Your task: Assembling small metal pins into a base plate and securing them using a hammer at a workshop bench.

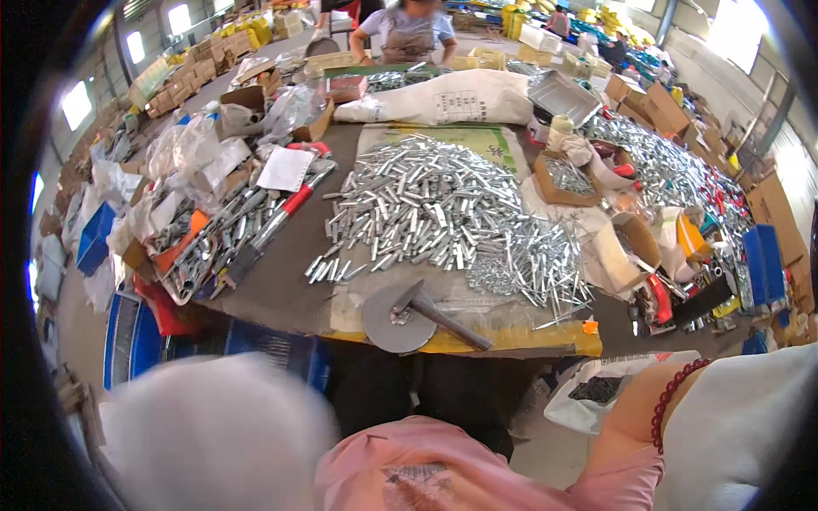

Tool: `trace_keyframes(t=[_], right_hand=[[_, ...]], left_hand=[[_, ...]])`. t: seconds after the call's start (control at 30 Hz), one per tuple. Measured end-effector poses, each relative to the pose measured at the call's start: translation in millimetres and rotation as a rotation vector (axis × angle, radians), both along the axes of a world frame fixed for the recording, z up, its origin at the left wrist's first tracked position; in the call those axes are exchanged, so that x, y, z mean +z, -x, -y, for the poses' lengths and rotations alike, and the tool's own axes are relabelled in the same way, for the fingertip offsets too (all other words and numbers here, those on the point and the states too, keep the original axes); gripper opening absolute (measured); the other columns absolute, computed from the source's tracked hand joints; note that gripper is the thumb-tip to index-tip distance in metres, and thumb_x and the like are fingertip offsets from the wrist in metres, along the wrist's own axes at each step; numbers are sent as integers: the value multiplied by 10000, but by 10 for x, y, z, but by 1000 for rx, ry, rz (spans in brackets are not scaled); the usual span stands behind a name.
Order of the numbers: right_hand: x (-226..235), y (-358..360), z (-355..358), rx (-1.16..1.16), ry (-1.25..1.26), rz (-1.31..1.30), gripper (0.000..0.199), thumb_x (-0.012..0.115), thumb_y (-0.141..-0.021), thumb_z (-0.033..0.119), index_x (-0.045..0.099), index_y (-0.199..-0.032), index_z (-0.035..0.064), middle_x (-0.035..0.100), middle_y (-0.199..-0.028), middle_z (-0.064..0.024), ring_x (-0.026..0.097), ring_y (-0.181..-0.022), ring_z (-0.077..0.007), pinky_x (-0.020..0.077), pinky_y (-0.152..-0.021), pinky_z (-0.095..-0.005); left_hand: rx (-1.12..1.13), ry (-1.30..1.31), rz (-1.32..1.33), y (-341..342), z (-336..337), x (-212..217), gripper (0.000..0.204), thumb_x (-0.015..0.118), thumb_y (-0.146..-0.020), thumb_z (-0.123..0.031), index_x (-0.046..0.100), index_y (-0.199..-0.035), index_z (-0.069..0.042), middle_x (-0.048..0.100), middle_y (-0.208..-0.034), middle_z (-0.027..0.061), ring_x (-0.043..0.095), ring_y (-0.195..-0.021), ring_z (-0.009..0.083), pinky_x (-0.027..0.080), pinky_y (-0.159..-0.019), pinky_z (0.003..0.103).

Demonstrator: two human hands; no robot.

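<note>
Neither of my hands shows. A white, motion-blurred shape [221, 434], apparently my left sleeve, fills the lower left. My right arm [626, 404] bends out past the lower right edge, with a dark red bead bracelet [663, 404] and a white sleeve [741, 417]. In front of me, a hammer [452, 325] lies with its head over a round grey metal plate [383, 328] at the table's near edge. Beyond it spreads a large heap of short silvery metal pieces [426, 196]. Thin metal pins [558, 277] lie at the heap's right side.
Wrenches and bar tools [273, 213] crowd the left, under clear plastic bags [183, 157]. Small cartons [567, 179] and red-handled tools [658, 298] line the right. A white sack [452, 98] lies across the back. Another person [409, 34] sits opposite. Blue crates [273, 345] stand below the table.
</note>
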State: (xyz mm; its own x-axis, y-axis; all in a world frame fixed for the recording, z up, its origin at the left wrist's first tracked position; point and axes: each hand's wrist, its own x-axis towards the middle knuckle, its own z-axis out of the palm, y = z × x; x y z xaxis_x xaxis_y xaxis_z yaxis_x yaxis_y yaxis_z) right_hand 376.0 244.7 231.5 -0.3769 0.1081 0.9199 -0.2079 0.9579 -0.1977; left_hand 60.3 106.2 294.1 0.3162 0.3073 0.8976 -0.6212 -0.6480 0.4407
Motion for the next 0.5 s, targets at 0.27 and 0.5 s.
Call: trace_keyframes(t=[0.27, 0.5], right_hand=[[181, 502, 77, 44, 29, -27, 383, 737, -959, 200, 602, -1314, 148, 660, -1189, -71, 644, -1031, -218, 570, -865, -407], [78, 228, -37, 42, 66, -65, 352, 744, -953, 178, 632, -1284, 137, 679, -1162, -65, 654, -1000, -208, 575, -849, -398]], left_hand=[[-175, 104, 60, -632, -46, -477, 324, 681, -1022, -110, 656, -1254, 116, 714, -1240, 253, 748, -989, 267, 611, -939, 339], [-648, 479, -232, -1055, 2, -386, 245, 656, -1069, -174, 752, -1196, 12, 767, -1125, 230, 720, -1083, 252, 556, -965, 343]])
